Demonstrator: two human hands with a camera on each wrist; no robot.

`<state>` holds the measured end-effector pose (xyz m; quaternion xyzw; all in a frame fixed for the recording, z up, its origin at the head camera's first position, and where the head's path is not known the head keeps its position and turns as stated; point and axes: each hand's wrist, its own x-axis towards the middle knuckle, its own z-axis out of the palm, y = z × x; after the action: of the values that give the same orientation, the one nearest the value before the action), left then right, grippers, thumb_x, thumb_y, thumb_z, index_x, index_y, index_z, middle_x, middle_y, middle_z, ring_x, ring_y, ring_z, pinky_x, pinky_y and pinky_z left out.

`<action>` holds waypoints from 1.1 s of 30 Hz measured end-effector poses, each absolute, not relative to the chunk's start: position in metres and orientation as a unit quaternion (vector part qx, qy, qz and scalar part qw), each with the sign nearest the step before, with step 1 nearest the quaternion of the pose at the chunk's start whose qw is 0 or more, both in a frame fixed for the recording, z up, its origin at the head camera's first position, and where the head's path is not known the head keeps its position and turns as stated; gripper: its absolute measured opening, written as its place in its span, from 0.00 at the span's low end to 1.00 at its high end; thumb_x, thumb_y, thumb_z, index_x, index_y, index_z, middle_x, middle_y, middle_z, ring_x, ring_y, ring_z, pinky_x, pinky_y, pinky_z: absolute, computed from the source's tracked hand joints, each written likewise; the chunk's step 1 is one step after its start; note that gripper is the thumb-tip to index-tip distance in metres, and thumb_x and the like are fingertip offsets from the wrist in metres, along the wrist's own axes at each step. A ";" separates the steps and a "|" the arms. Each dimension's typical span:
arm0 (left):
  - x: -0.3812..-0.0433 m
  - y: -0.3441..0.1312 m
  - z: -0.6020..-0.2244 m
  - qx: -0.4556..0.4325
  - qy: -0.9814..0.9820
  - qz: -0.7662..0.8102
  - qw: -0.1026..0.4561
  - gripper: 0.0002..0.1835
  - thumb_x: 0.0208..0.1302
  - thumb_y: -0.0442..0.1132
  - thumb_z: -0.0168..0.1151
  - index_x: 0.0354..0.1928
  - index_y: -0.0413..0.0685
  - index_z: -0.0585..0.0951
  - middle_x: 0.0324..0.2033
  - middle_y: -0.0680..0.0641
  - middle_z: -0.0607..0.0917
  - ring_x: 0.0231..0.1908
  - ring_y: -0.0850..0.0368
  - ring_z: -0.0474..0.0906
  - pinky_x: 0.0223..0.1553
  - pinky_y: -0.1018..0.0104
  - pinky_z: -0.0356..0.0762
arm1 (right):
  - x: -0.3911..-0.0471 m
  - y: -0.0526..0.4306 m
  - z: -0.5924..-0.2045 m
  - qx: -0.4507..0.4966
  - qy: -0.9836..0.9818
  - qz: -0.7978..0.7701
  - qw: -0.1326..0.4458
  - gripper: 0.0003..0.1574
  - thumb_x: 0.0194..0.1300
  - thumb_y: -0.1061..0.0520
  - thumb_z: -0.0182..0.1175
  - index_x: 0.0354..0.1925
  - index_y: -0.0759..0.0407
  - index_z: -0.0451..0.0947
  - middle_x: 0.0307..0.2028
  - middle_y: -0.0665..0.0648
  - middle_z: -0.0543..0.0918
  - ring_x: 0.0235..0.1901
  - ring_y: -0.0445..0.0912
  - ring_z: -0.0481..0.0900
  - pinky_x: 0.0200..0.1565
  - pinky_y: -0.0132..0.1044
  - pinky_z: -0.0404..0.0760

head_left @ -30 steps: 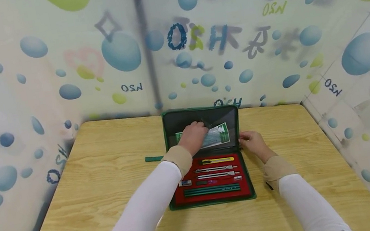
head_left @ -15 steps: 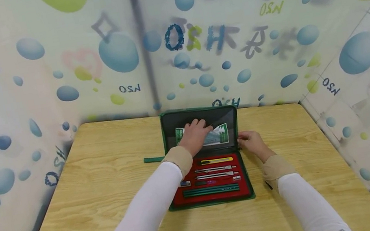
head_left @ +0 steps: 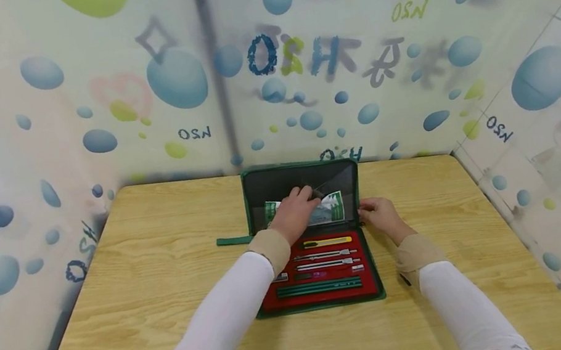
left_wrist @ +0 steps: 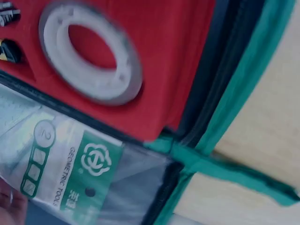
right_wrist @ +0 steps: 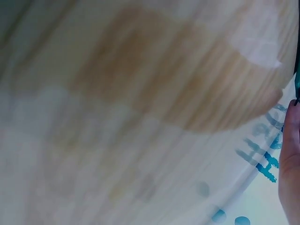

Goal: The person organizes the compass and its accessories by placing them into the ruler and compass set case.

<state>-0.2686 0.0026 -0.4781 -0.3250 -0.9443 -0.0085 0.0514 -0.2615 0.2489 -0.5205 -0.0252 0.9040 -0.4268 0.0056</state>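
Observation:
A green-edged drawing-set case [head_left: 323, 306] lies unfolded on the table, its black lid [head_left: 265, 185] raised at the back. My left hand [head_left: 292, 215] grips the upper middle of a clear, green-and-white packet [head_left: 335, 208] at the lid's clear pocket; the packet bows there and its ends stick up. In the left wrist view the packet [left_wrist: 93, 164] reads "geometric tools", with a bit of my hand [left_wrist: 11, 206] at its edge. My right hand [head_left: 385, 219] pinches the lid's right edge near the hinge; its fingertips [right_wrist: 293, 117] barely enter the right wrist view.
The red insert holds a yellow cutter [head_left: 329, 242], two compasses [head_left: 324, 265], green pencils [head_left: 319, 287], a sharpener [head_left: 358, 268] and a white ring [left_wrist: 65, 61] like a tape roll. A green strap [head_left: 234, 241] sticks out left. A patterned wall [head_left: 153, 153] stands behind the wooden table [head_left: 162, 271].
Over the last half second the packet has sunk lower against the lid, and my left fingers have come down with it. My right hand keeps its place on the lid edge.

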 end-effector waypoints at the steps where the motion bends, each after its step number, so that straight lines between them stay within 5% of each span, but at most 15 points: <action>1: -0.269 0.003 -0.480 -0.324 -0.944 -0.010 0.052 0.24 0.67 0.34 0.55 0.64 0.57 0.72 0.57 0.47 0.69 0.51 0.52 0.67 0.47 0.63 0.77 | -0.261 0.249 -0.520 -0.025 0.904 -0.427 0.007 0.17 0.64 0.68 0.55 0.51 0.72 0.77 0.46 0.71 0.81 0.44 0.59 0.81 0.45 0.47 0.82; 8: -0.269 0.003 -0.484 -0.321 -0.944 -0.024 0.070 0.22 0.64 0.36 0.60 0.61 0.52 0.75 0.54 0.48 0.75 0.55 0.54 0.71 0.56 0.62 0.74 | -0.263 0.250 -0.522 -0.019 0.903 -0.429 0.008 0.17 0.65 0.68 0.55 0.52 0.72 0.77 0.46 0.71 0.81 0.45 0.59 0.80 0.46 0.47 0.81; 18: -0.269 -0.008 -0.484 -0.347 -0.934 0.013 0.090 0.22 0.71 0.43 0.51 0.66 0.56 0.70 0.59 0.51 0.72 0.60 0.53 0.65 0.57 0.56 0.69 | -0.263 0.252 -0.524 -0.015 0.907 -0.421 0.011 0.17 0.65 0.67 0.55 0.52 0.73 0.76 0.48 0.71 0.81 0.48 0.60 0.79 0.48 0.49 0.80; 27: -0.273 -0.076 -0.476 -0.244 -0.903 -0.230 0.269 0.22 0.61 0.32 0.57 0.59 0.47 0.72 0.55 0.42 0.71 0.57 0.46 0.67 0.58 0.50 0.67 | -0.262 0.250 -0.521 -0.018 0.901 -0.434 0.016 0.17 0.65 0.68 0.55 0.52 0.74 0.76 0.46 0.72 0.81 0.46 0.60 0.80 0.46 0.47 0.81; 30: -0.274 -0.106 -0.478 -0.157 -0.893 -0.352 0.232 0.21 0.64 0.30 0.52 0.60 0.40 0.69 0.52 0.37 0.70 0.52 0.42 0.68 0.55 0.50 0.68 | -0.261 0.249 -0.520 -0.019 0.901 -0.434 0.011 0.17 0.65 0.68 0.54 0.52 0.75 0.76 0.46 0.73 0.81 0.45 0.60 0.81 0.45 0.47 0.81; 33: -0.273 -0.131 -0.482 -0.086 -0.883 -0.444 0.125 0.21 0.69 0.32 0.47 0.64 0.38 0.64 0.53 0.35 0.69 0.52 0.41 0.69 0.53 0.49 0.69 | -0.261 0.249 -0.520 -0.018 0.897 -0.441 0.015 0.18 0.65 0.68 0.55 0.52 0.75 0.75 0.46 0.74 0.80 0.45 0.61 0.81 0.45 0.47 0.82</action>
<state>-0.2727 -0.1313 -0.4822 -0.0859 -0.8829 -0.4443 0.1254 -0.2614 0.2487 -0.5203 -0.0177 0.8973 -0.4408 0.0153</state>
